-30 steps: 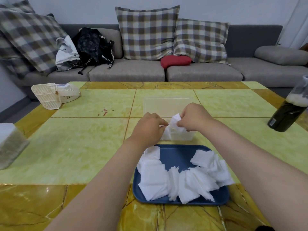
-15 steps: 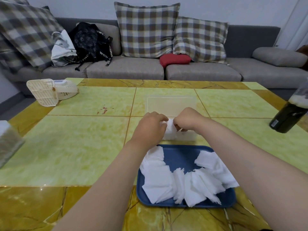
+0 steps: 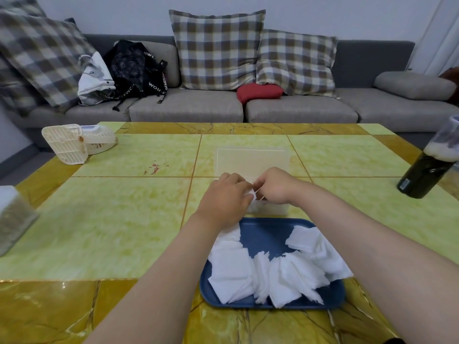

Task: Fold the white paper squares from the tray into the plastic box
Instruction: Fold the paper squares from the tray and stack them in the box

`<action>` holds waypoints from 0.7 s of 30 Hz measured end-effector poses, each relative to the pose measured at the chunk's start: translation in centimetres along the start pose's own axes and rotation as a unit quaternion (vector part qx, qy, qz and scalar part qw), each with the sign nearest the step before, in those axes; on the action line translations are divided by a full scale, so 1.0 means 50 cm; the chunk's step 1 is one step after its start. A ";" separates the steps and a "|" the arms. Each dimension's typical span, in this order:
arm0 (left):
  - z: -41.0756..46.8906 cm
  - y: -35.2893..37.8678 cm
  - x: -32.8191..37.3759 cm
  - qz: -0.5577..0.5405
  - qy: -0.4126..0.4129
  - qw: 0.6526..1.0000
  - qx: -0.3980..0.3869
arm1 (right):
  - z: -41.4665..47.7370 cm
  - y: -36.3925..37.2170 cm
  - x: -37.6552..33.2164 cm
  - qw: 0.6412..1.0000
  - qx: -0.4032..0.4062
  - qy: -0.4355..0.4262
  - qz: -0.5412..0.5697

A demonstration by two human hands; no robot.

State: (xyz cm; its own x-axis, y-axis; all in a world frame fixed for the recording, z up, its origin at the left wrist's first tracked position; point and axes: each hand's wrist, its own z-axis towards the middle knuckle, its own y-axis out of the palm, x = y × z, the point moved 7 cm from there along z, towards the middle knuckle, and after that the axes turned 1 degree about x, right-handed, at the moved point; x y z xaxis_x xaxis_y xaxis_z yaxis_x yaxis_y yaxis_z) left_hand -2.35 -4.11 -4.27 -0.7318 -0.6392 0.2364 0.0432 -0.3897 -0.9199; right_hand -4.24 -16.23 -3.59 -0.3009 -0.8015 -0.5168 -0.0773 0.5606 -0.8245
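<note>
Left hand [image 3: 224,194] and right hand [image 3: 275,186], fingers curled, both pinch one paper square [image 3: 253,194] (mostly hidden) just above the plastic box [image 3: 269,209]. The tray [image 3: 263,235] of loose squares [image 3: 233,274] lies nearer than the grip.

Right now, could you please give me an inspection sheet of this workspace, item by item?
Surface: yellow-green tiled table, red stain left of centre.
Job's things: blue tray heaped with white paper squares; clear plastic box just beyond it; one folded square over the box.
Clutter: white grilled appliance, dark bottle, container at left edge, clear lid beyond the box.
Hands: left hand and right hand both pinch the folded square.
Cables: nothing seen.
Surroundings: grey sofa, plaid cushions, black backpack.
</note>
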 end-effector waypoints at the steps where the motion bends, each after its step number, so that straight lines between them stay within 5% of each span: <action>1: 0.000 -0.002 0.001 -0.002 -0.005 1.000 -0.004 | -0.006 -0.011 -0.001 1.000 0.019 -0.009 -0.002; 7: -0.018 -0.043 0.036 -0.016 0.001 1.000 0.016 | -0.074 -0.088 0.012 0.991 0.116 -0.062 0.029; 12: -0.035 -0.063 0.086 -0.077 -0.010 0.997 0.000 | -0.134 -0.080 0.029 0.996 -0.002 -0.087 -0.030; 21: -0.061 -0.019 0.156 -0.184 -0.050 0.969 -0.154 | -0.211 -0.038 0.093 0.972 -0.137 -0.064 -0.181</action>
State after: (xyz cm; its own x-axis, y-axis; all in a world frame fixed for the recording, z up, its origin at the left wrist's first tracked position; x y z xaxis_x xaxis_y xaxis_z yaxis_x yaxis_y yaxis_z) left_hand -10.20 -6.71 -2.53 -0.5878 -0.5618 0.5821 -0.4257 -0.3971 -0.8131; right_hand -15.52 -18.83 -2.00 -0.0879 -0.9659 -0.2435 -0.4107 0.2578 -0.8746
